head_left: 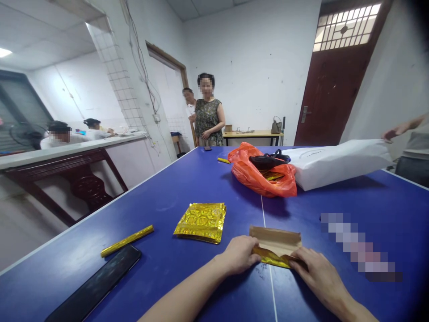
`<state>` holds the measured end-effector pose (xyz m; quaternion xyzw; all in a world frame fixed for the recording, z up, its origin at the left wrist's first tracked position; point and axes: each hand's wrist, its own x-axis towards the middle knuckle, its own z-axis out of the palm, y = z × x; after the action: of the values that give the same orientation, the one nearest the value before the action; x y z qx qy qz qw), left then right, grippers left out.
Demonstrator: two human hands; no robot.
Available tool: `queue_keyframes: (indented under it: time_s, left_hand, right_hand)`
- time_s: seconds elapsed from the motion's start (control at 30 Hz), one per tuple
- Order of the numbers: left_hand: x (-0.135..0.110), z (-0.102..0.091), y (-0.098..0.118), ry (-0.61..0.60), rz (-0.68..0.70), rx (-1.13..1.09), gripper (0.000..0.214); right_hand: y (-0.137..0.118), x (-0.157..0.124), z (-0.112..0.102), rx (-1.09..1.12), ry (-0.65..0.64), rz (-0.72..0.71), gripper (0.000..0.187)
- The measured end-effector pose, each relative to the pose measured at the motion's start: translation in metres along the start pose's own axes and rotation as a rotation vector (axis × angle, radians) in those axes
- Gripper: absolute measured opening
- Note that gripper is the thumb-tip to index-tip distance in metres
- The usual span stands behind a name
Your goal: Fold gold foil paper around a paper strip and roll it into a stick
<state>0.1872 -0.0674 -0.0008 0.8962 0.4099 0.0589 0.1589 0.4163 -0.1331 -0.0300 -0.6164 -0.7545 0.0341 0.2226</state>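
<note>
A sheet of gold foil paper point(276, 237) with a tan paper inner side lies on the blue table, its near edge folded up and its far edge raised. My left hand point(241, 254) pinches its left end between thumb and fingers. At the right end, my right hand point(310, 266) grips the same folded edge. Left of my hands rests a stack of square embossed gold foil sheets point(201, 222). Farther left is a thin rolled gold tube point(127, 240), beside a black phone point(95, 284).
An open orange plastic bag point(246, 172) with gold pieces and a dark item stands at the far middle. Against it lies a white bag point(338, 163), touched by another person's hand point(395, 133). A second gold tube point(223, 160) and a blurred-out object point(360, 246) are also on the table point(161, 277).
</note>
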Motion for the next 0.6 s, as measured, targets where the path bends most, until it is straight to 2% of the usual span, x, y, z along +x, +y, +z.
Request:
queue_keyframes:
  time_s: [0.33, 0.6]
  left_hand:
    - [-0.0007, -0.0009, 0.001, -0.017, -0.029, -0.033, 0.036]
    - [-0.0012, -0.0019, 0.0038, -0.009, -0.06, -0.04, 0.052]
  right_hand:
    - [-0.0065, 0.0004, -0.0054, -0.042, -0.032, 0.034, 0.011]
    - [-0.0046, -0.0018, -0.0041, -0.052, 0.015, 0.083, 0.011]
